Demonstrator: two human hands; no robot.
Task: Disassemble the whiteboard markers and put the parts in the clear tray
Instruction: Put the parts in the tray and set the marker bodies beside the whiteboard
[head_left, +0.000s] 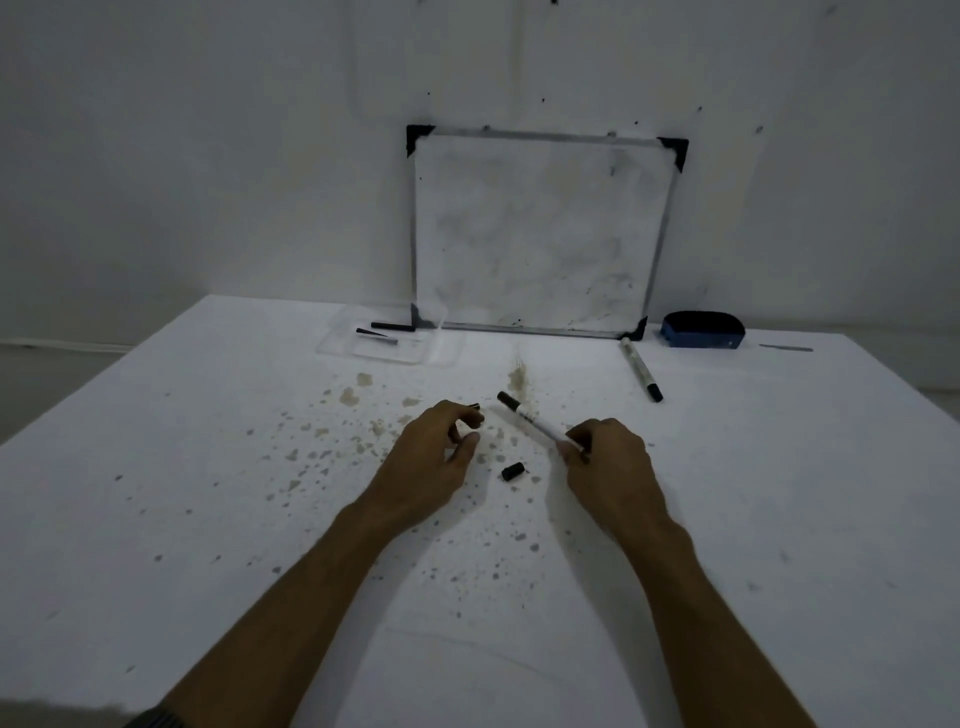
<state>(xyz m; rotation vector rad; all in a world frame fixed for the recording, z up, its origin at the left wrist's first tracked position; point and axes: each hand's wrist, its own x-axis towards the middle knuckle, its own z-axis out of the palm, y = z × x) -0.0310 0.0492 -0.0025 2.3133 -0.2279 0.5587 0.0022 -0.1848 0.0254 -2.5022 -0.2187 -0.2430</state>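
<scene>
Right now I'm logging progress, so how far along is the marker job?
Roughly a third. Done: two dark parts lie in the clear tray. In hand: the right hand grips a marker body, the left hand pinches a small dark piece, and a cap lies between them. Left: one whole marker near the whiteboard.

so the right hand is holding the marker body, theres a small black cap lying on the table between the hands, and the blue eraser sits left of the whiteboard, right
Not quite. The head view shows the blue eraser to the right of the whiteboard, not left; the clear tray is what sits on the left. The rest holds: the right hand holds the marker body, and a small black cap lies on the table between the hands.
</scene>
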